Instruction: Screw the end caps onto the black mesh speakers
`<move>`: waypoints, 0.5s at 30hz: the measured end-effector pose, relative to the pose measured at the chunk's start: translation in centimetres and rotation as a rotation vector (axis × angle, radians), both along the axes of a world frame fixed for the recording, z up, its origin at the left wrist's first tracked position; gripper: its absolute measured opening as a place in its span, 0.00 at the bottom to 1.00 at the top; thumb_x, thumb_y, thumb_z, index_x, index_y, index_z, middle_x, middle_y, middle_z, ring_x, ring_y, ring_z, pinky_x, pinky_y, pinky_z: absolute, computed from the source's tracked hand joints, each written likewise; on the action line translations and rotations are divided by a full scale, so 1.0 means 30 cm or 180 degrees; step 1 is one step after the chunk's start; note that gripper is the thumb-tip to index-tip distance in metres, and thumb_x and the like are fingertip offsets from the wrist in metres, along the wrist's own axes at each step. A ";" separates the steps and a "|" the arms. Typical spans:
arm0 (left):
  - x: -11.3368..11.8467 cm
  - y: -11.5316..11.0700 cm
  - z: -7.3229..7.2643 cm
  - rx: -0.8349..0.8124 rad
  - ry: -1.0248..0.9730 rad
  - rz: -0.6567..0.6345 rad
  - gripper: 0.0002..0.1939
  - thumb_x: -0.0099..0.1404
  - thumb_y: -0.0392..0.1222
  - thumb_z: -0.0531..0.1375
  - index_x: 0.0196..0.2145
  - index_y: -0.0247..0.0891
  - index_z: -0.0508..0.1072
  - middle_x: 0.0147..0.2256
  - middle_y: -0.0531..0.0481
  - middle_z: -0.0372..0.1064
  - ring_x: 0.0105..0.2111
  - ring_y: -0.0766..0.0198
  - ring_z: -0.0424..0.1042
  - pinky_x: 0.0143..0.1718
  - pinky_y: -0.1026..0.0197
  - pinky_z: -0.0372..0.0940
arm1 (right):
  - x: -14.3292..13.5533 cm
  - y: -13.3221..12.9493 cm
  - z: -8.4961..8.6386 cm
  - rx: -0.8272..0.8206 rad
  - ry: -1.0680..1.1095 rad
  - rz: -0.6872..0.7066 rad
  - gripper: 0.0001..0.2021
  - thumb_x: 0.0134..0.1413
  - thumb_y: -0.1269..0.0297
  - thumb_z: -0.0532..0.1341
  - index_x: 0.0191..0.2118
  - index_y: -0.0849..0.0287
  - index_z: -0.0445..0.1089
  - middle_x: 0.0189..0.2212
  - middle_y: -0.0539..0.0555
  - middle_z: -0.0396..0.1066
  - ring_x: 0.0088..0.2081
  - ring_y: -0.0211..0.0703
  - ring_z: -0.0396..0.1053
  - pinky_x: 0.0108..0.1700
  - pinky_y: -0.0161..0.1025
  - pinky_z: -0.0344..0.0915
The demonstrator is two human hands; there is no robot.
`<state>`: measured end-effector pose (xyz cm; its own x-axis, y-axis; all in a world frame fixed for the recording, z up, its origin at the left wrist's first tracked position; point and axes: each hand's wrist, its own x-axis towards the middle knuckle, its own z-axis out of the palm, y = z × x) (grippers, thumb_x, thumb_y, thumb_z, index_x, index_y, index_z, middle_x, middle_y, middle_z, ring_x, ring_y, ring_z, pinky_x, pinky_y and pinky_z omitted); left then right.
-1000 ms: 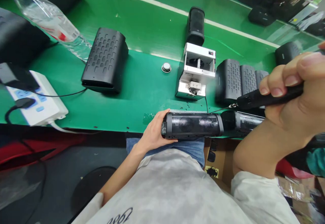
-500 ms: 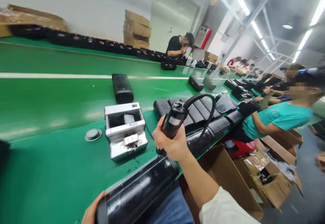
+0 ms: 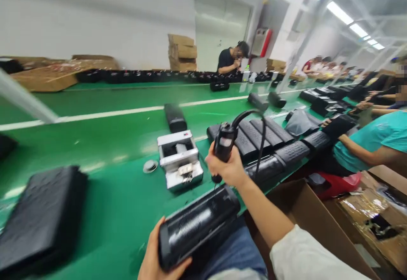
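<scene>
My left hand [image 3: 155, 252] grips the near end of a glossy black cylindrical case [image 3: 199, 225], which lies slanted at the table edge above my lap. My right hand [image 3: 227, 165] is wrapped round a black corded electric screwdriver [image 3: 224, 142], held upright with its tip down by the far end of the case. From its top a thick black cable loops to the right. Left of the screwdriver sits a white and black box fixture [image 3: 180, 159] with small metal parts on it. A round silver disc [image 3: 150, 166] rests beside the fixture.
A large black case [image 3: 44, 216] lies at the left on the green table [image 3: 108, 220]. Several black cases [image 3: 254, 138] are lined up to the right. An open cardboard box [image 3: 314, 225] stands below the table edge. A person in a turquoise shirt [image 3: 375, 140] works at the right.
The view has swung left, bringing the large black case into sight. My left hand shows more fully round the case's end. Both hands keep their holds, the screwdriver tip still near the case's far end.
</scene>
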<state>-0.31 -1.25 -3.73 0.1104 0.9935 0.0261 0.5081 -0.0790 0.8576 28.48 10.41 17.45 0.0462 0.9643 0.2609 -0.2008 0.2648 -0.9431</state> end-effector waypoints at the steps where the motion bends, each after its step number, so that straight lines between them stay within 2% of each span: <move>1: 0.018 -0.027 0.026 -0.0023 0.0000 -0.0025 0.55 0.64 0.59 0.74 0.80 0.49 0.53 0.75 0.35 0.66 0.75 0.28 0.71 0.77 0.24 0.65 | 0.004 -0.013 0.003 0.0010 -0.0003 0.0005 0.28 0.49 0.45 0.82 0.38 0.55 0.67 0.19 0.43 0.65 0.16 0.34 0.60 0.20 0.34 0.61; 3: 0.043 -0.054 0.069 -0.0033 -0.0033 -0.0171 0.56 0.62 0.53 0.76 0.80 0.47 0.54 0.75 0.35 0.66 0.74 0.32 0.72 0.76 0.29 0.67 | 0.015 -0.035 0.020 0.0034 -0.0013 0.0076 0.27 0.47 0.51 0.83 0.42 0.56 0.69 0.21 0.42 0.67 0.17 0.34 0.62 0.21 0.33 0.62; 5: 0.048 -0.053 0.089 0.0011 -0.0062 -0.0344 0.61 0.61 0.50 0.79 0.81 0.47 0.52 0.75 0.34 0.65 0.75 0.34 0.70 0.77 0.31 0.66 | 0.025 -0.042 0.058 0.0159 -0.0044 0.0113 0.26 0.49 0.56 0.82 0.48 0.55 0.72 0.21 0.41 0.67 0.17 0.34 0.63 0.22 0.33 0.62; 7: 0.044 -0.045 0.091 0.0143 -0.0074 -0.0412 0.65 0.60 0.48 0.81 0.83 0.49 0.48 0.77 0.33 0.62 0.77 0.36 0.68 0.78 0.33 0.65 | 0.023 -0.036 0.113 0.0669 -0.0143 -0.0140 0.25 0.53 0.60 0.80 0.55 0.54 0.75 0.21 0.41 0.66 0.17 0.34 0.61 0.21 0.35 0.61; 8: 0.042 -0.044 0.089 0.0210 -0.0073 -0.0433 0.67 0.61 0.48 0.81 0.84 0.49 0.46 0.77 0.33 0.61 0.77 0.36 0.67 0.78 0.33 0.65 | 0.013 -0.029 0.141 0.0980 -0.0146 -0.0311 0.24 0.55 0.61 0.78 0.55 0.54 0.76 0.21 0.41 0.65 0.17 0.34 0.59 0.21 0.36 0.60; 11: 0.046 -0.050 0.083 0.0330 -0.0089 -0.0484 0.70 0.61 0.49 0.82 0.85 0.49 0.43 0.77 0.32 0.61 0.77 0.36 0.67 0.78 0.34 0.66 | -0.055 0.009 0.196 0.1764 0.0092 -0.0742 0.14 0.57 0.63 0.76 0.45 0.52 0.73 0.20 0.40 0.58 0.17 0.33 0.55 0.20 0.36 0.57; 13: 0.051 -0.054 0.080 0.0363 -0.0111 -0.0500 0.70 0.61 0.50 0.83 0.85 0.49 0.43 0.77 0.32 0.62 0.77 0.36 0.67 0.78 0.34 0.66 | -0.114 0.049 0.193 0.1928 0.0173 -0.0844 0.14 0.59 0.61 0.74 0.41 0.51 0.68 0.19 0.40 0.56 0.17 0.33 0.56 0.20 0.37 0.56; 15: 0.053 -0.055 0.080 0.0383 -0.0139 -0.0510 0.70 0.60 0.50 0.83 0.85 0.49 0.43 0.77 0.32 0.61 0.78 0.35 0.67 0.78 0.34 0.65 | -0.165 0.092 0.167 0.1839 0.0002 -0.0832 0.15 0.61 0.57 0.74 0.40 0.51 0.66 0.20 0.40 0.58 0.18 0.34 0.59 0.22 0.38 0.59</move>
